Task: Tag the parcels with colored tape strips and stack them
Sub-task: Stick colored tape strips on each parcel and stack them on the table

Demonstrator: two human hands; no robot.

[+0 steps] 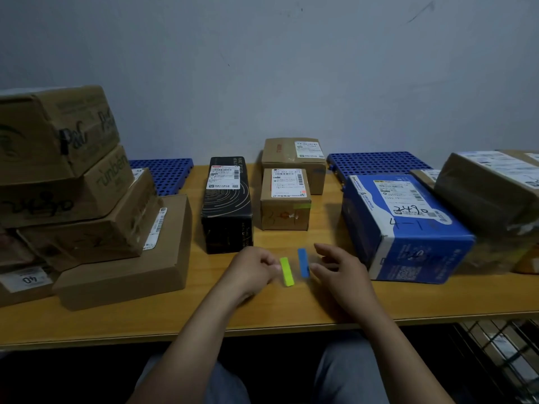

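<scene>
Left hand: the left hand (253,271), lower centre of the frame, has its fingers curled and pinches the upper end of the yellow-green strip (287,272).
Right hand: the right hand (341,272), just right of centre, has loosely spread fingers. One fingertip meets the lower end of the blue strip (303,262); I cannot tell whether it grips it.
Strips: the two lie side by side between the hands, close but apart, over the table (262,310).
Straight ahead: a tall black box (227,205) sits just above the left hand. Right of it is a small brown box (284,199) with a pale green strip (300,206) on its near top edge, and a second brown box (294,154) sits behind that.
Right side: a blue box (408,225) sits just beside the right hand. A large wrapped parcel (490,193) lies beyond it at the frame's right edge.
Left side: a stack of brown boxes (73,176) fills the left of the frame, leaning.
Background: two blue perforated mats (379,163) lie against a grey wall (262,68).
Lower right: a wire rack (501,354) sits below the table edge.
</scene>
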